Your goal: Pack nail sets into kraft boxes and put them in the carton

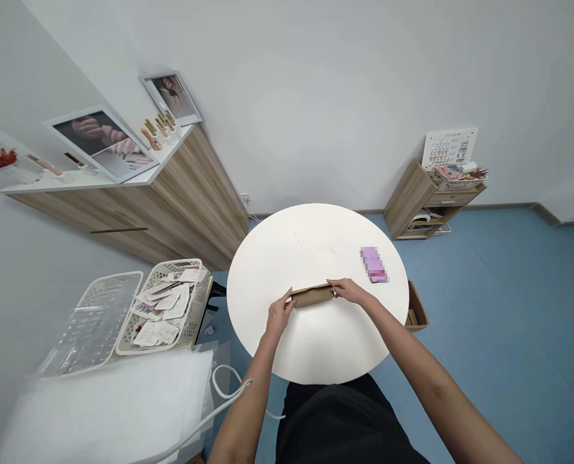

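Observation:
A long, narrow brown cardboard box is held level over the front half of the round white table. At its left end my left hand grips it, thumb and fingers on the edges. My right hand is closed around the opposite end the same way. Whether the box touches the tabletop I cannot tell. To the right of my right hand lies a blurred purple item, flat on the table.
Left of the table stand white plastic baskets with paper packets, and a white cable loops nearby. A wooden cabinet rises behind left. On the floor at right are an open cardboard carton and a small wooden cabinet.

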`<move>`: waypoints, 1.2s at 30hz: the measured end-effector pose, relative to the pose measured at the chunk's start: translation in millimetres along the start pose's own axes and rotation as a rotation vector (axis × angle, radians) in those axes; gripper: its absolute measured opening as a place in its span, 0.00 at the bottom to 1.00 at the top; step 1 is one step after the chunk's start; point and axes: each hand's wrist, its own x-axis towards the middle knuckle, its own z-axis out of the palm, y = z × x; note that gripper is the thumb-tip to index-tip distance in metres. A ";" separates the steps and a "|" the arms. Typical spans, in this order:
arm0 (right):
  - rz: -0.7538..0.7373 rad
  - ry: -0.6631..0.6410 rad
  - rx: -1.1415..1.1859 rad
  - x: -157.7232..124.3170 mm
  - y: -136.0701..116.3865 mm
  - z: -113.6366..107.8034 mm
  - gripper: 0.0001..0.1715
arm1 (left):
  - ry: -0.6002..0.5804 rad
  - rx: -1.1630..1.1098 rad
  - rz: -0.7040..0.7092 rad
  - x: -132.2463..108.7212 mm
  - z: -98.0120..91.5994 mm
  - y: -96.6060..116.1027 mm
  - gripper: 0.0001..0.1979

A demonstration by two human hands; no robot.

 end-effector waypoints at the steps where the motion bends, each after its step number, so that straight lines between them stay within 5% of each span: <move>1: 0.020 -0.013 0.029 0.2 0.4 -0.4 0.27 | -0.004 -0.005 -0.012 0.8 0.1 -0.2 0.23; 12: 0.137 -0.072 0.163 -2.1 -6.6 -3.6 0.22 | -0.107 -0.150 -0.016 13.7 -1.9 -13.8 0.25; 18: 0.021 0.042 -0.059 -7.6 7.0 13.2 0.26 | -0.137 -0.105 0.011 11.9 -6.5 -16.6 0.25; 24: -0.153 0.191 -0.442 -27.9 15.9 38.5 0.33 | -0.113 0.121 0.246 -7.2 -0.4 -25.2 0.29; 28: -0.107 0.305 -0.686 -31.0 21.8 66.5 0.37 | -0.025 0.430 0.358 -18.1 9.3 -35.2 0.31; 36: -0.049 0.471 -0.698 -20.4 26.8 101.5 0.41 | 0.087 0.542 0.610 -0.7 20.5 -36.4 0.31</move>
